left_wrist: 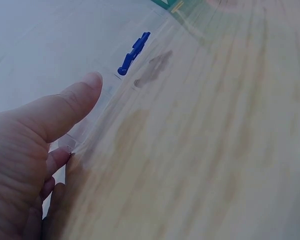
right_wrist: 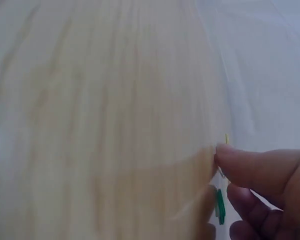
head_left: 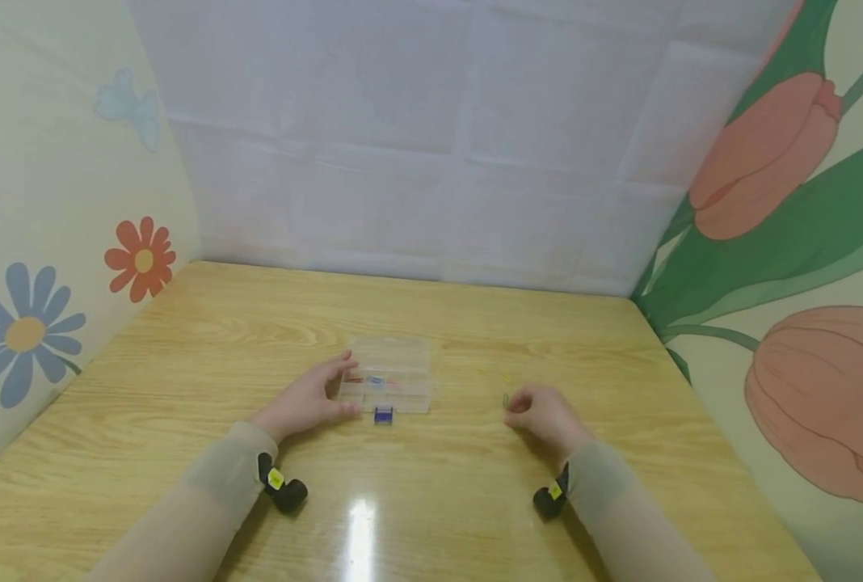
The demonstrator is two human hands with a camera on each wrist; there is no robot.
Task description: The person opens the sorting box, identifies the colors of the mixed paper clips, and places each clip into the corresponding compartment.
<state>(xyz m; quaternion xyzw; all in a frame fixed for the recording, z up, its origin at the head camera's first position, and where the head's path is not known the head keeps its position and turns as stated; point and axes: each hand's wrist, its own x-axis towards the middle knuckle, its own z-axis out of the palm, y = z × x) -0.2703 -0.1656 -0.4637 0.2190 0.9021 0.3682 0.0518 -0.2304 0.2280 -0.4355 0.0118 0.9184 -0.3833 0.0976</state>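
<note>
A clear plastic compartment box (head_left: 420, 402) stands with its lid (head_left: 391, 352) raised at the back and a blue latch (head_left: 383, 415) at its front. Holding its left end is my left hand (head_left: 315, 398), thumb (left_wrist: 75, 107) along the front and fingers behind. Inside lie small red pieces (head_left: 355, 379) and blue pieces (head_left: 376, 381). To the box's right, my right hand (head_left: 544, 414) is low at the tabletop, thumb and fingers bent around a green paper clip (right_wrist: 220, 206). The clip shows beside the fingertips; I cannot tell whether they pinch it.
Small yellow pieces (head_left: 507, 378) lie on the wood-grain table (head_left: 446, 485) beyond my right hand. A white cloth (head_left: 417, 162) hangs along the back edge. Flower-printed panels (head_left: 788, 242) flank both sides. A dark camera (head_left: 284, 489) is strapped to each wrist.
</note>
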